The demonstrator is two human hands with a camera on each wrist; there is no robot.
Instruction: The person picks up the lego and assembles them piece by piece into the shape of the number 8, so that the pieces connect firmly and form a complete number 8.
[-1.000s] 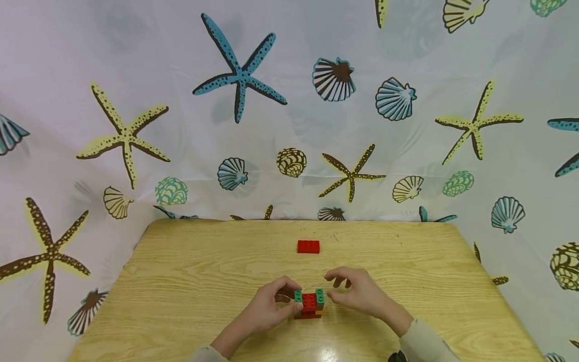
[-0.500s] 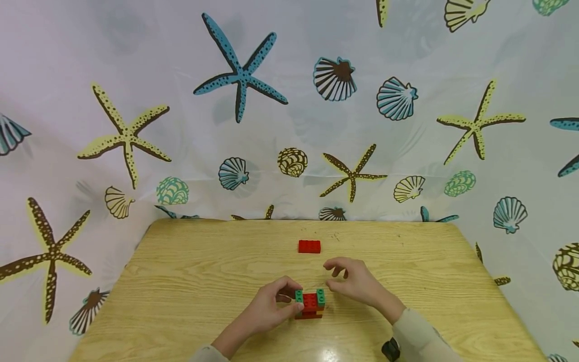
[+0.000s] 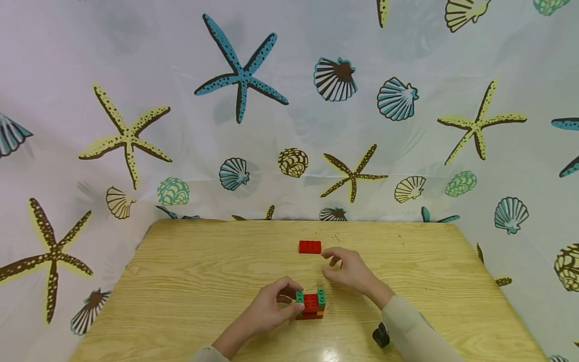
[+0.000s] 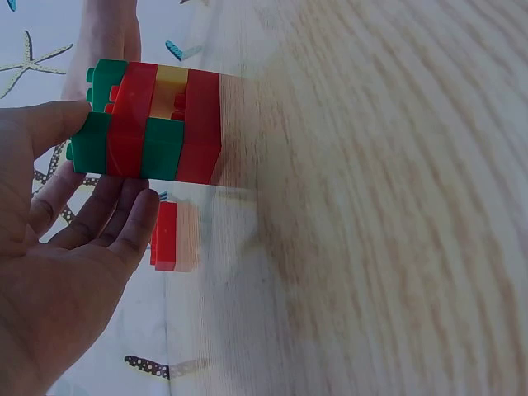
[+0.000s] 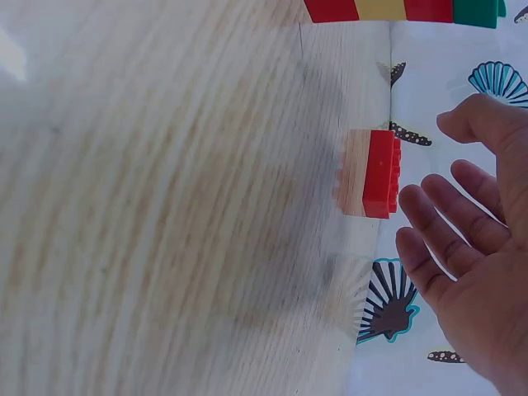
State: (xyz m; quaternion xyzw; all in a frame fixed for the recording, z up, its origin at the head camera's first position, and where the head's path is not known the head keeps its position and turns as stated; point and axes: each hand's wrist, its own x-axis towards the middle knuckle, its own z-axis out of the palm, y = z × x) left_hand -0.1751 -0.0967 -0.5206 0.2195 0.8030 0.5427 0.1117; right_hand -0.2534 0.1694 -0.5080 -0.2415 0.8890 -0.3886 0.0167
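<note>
A small stack of red, green and yellow bricks (image 3: pixel 310 304) (image 4: pixel 153 124) stands on the wooden table (image 3: pixel 190 281). My left hand (image 3: pixel 271 309) (image 4: pixel 58 247) grips it from the left side. A loose red brick (image 3: pixel 309 247) (image 5: pixel 379 173) (image 4: pixel 167 236) lies farther back on the table. My right hand (image 3: pixel 346 269) (image 5: pixel 470 272) hovers just right of and in front of that red brick, fingers relaxed and holding nothing. An edge of the stack (image 5: pixel 404 10) shows at the top of the right wrist view.
A white curtain (image 3: pixel 289 100) printed with starfish and shells hangs behind and around the table. A small black object (image 3: pixel 381 336) sits at my right wrist. The table edges (image 3: pixel 135 251) lie close on the left and right.
My right hand has moved away from the brick stack, back toward the loose red brick. The left hand and the stack have stayed in place.
</note>
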